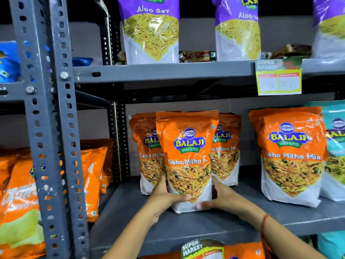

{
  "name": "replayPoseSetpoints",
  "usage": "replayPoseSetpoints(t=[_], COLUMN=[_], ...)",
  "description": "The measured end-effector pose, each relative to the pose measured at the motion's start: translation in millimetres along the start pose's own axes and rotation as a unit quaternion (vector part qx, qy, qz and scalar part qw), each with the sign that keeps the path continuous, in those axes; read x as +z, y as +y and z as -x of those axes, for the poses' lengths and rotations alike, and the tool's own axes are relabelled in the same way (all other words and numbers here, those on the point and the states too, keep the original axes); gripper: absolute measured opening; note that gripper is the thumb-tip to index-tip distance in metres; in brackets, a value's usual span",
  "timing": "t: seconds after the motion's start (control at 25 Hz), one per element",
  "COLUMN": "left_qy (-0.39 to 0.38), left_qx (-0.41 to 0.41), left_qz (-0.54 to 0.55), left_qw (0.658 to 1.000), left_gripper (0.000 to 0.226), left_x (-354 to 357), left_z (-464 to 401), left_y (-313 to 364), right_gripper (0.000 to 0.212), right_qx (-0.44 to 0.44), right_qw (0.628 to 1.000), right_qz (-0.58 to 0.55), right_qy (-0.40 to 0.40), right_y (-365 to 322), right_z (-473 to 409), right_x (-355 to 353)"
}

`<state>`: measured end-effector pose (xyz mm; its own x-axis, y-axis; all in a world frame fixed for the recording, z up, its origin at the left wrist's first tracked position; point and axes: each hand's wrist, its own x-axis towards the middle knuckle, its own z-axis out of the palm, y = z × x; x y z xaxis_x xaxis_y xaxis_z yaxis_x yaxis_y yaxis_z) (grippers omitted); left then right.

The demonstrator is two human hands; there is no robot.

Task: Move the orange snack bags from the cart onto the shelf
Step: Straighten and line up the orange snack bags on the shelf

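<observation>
An orange Tikha Mitha Mix snack bag [187, 157] stands upright on the grey middle shelf [186, 227]. My left hand [164, 197] grips its lower left side and my right hand [220, 199] grips its lower right side. Two more orange bags stand just behind it, one at the left [145, 146] and one at the right [226, 146]. Another orange bag [289, 156] stands alone further right on the same shelf. The cart is out of view.
A teal bag [336, 152] stands at the far right. Purple Aloo Sev bags [151, 30] fill the shelf above. A perforated grey upright [50, 128] rises at the left, with orange chip bags [18, 202] beyond it. A price tag [279, 79] hangs from the upper shelf edge.
</observation>
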<state>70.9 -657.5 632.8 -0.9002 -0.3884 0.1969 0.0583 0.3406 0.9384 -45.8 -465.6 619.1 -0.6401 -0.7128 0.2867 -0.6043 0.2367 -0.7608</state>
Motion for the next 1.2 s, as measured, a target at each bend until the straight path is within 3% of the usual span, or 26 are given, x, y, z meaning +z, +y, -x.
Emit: replayPoseSetpoints(t=[0.08,0.4,0.8,1.2], left_qy=[0.025,0.068,0.065,0.049], left_qx=[0.006,0.066,0.035,0.043], left_qz=[0.001,0.041,0.060,0.071], left_qw=[1.000,0.995,0.995,0.995], left_gripper=[0.109,0.080,0.081,0.080], left_x=[2,-50,-84,-74], left_z=[4,33,46,42], left_y=[0,-11,-31,-27], right_gripper=[0.105,0.095,0.086,0.076], right_qx=[-0.001,-0.047,-0.028,-0.022], right_qw=[1.000,0.997,0.998,0.998], right_qz=[0.017,-0.017,0.034,-0.032], right_qy=[0.014,0.052,0.038,0.043], right_y=[-1,-38,-45,-38], right_z=[-1,-2,-13,-10], right_x=[4,44,86,80])
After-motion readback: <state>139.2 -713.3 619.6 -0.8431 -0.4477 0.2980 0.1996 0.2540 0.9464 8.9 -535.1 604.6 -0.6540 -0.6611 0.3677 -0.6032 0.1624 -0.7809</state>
